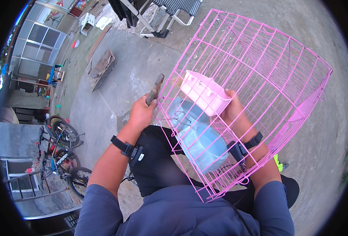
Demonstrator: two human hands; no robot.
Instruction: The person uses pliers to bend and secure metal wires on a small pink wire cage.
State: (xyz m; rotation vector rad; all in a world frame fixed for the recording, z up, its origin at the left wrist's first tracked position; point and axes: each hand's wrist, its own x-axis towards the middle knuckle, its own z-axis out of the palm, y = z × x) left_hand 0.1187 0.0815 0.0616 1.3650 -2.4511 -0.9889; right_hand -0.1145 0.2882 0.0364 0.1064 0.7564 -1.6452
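Observation:
A pink wire cage (260, 51) is tilted in front of me, over my lap. My right hand (233, 107) is closed on the right end of a light pink plastic feeder trough (205, 91), which lies behind the cage's near wires. My right forearm also shows through the wires. My left hand (142, 112) grips a short, dark, worn tool (156, 89) just left of the cage's edge; its exact kind is unclear. Below the trough, two pale blue translucent plastic vessels (205, 147) sit against the cage wires.
Concrete ground (130, 67) surrounds me. A rusty metal pan or shovel head (103, 67) lies at the far left. Folding loungers (158, 23) stand ahead. Several bicycles (63, 151) lean by a building on the left.

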